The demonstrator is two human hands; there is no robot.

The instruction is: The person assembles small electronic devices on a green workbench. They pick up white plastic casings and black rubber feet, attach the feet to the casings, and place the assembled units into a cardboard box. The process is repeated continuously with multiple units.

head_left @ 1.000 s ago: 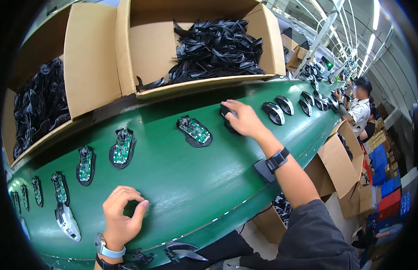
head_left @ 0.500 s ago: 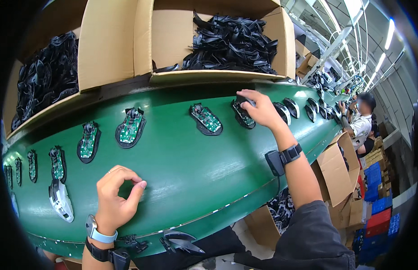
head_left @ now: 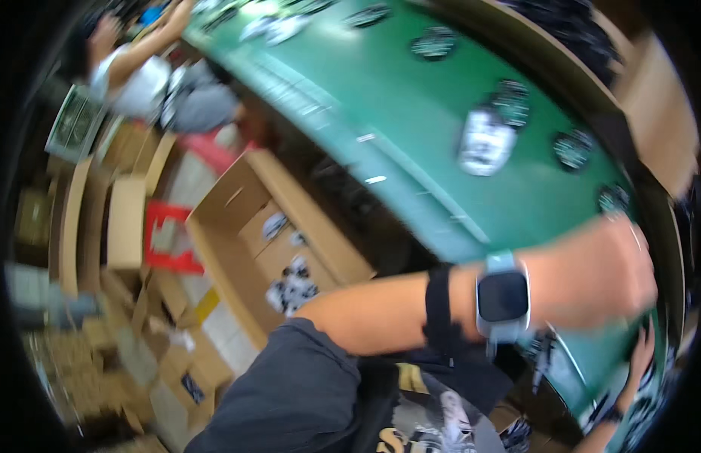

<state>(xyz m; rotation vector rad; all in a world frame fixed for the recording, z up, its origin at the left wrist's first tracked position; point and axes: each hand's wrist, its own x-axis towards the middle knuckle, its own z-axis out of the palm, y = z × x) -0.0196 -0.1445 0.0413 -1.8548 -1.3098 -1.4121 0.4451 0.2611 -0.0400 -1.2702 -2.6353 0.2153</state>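
My left hand [head_left: 601,268], with a light-blue-strapped watch on its wrist, reaches over the green conveyor belt [head_left: 395,98]. Motion smears it, and its fingers are curled out of sight, so I cannot make out anything in them. The nearest part is a black base with a green circuit board [head_left: 613,198], just beyond the hand. Farther along lie another such base [head_left: 571,149] and one [head_left: 511,103] with a white shell [head_left: 488,141] at its end. My right hand [head_left: 643,347] shows small at the lower right rim by the belt; its fingers are too indistinct to read.
Below the belt's edge stands an open cardboard box [head_left: 237,219] with white and black parts inside. A seated person [head_left: 150,83] works at the far left. Stacked cartons [head_left: 78,219] and a red stool [head_left: 173,238] are on the floor. Cardboard boxes [head_left: 660,113] line the belt's far side.
The view has swung far to the left and blurred. My left arm now stretches across the middle, and my right hand has gone from upper middle to the lower right rim.
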